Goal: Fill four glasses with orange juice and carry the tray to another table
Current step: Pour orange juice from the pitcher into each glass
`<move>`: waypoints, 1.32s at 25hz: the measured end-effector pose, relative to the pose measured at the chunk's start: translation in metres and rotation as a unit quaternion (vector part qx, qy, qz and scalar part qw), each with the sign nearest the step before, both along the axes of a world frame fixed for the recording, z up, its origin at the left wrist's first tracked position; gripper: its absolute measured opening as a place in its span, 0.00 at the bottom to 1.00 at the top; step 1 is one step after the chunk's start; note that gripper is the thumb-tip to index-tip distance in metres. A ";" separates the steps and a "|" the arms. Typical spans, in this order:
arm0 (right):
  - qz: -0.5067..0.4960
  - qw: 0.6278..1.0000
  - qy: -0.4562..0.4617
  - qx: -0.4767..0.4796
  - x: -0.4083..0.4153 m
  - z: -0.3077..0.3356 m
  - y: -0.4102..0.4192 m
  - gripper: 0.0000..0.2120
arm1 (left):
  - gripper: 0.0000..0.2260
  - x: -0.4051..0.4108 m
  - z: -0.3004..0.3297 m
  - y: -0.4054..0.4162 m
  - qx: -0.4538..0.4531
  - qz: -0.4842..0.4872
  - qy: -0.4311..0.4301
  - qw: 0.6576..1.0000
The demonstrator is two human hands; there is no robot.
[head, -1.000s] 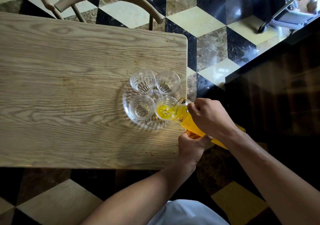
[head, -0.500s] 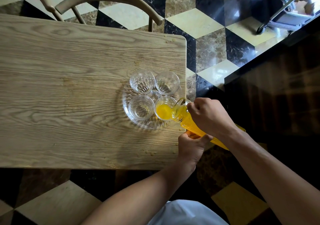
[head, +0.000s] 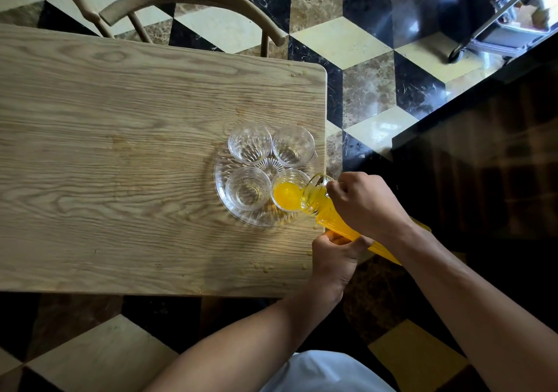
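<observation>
A round clear glass tray (head: 229, 213) lies near the right end of the wooden table (head: 120, 150) with several small glasses on it. The near-right glass (head: 287, 194) holds orange juice. Empty are the near-left glass (head: 248, 188), the far-left glass (head: 250, 143) and the far-right glass (head: 293, 146). A ribbed glass jug of juice (head: 324, 210) is tilted, its spout over the near-right glass. My right hand (head: 367, 204) grips the jug near its top. My left hand (head: 335, 257) holds the jug from below.
A curved wooden chair back (head: 193, 2) stands beyond the table's far edge. Juice drops dot the table near its front right corner (head: 265, 268). A dark counter (head: 483, 165) runs along the right, with a wheeled cart (head: 498, 29) behind it. The floor is patterned tile.
The juice level in the near-right glass has risen as the jug keeps pouring. Both hands and the jug have hardly shifted.
</observation>
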State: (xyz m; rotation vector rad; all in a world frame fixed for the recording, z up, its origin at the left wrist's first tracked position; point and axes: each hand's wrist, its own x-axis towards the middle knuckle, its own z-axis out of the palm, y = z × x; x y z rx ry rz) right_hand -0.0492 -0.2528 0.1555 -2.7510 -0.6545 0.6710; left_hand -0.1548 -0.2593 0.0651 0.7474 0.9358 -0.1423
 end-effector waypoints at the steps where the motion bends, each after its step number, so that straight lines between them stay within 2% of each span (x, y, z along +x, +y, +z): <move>1: 0.001 1.000 -0.001 0.001 0.000 0.000 0.000 0.20 | 0.09 0.000 0.001 0.000 0.000 -0.002 0.002 1.000; 26: -0.002 1.000 -0.002 -0.011 0.004 0.008 0.004 0.20 | 0.09 0.003 -0.005 -0.004 0.025 -0.010 -0.015 1.000; 33: -0.008 1.000 -0.001 -0.006 0.004 0.008 0.005 0.19 | 0.19 0.004 -0.008 -0.006 0.019 0.003 -0.014 1.000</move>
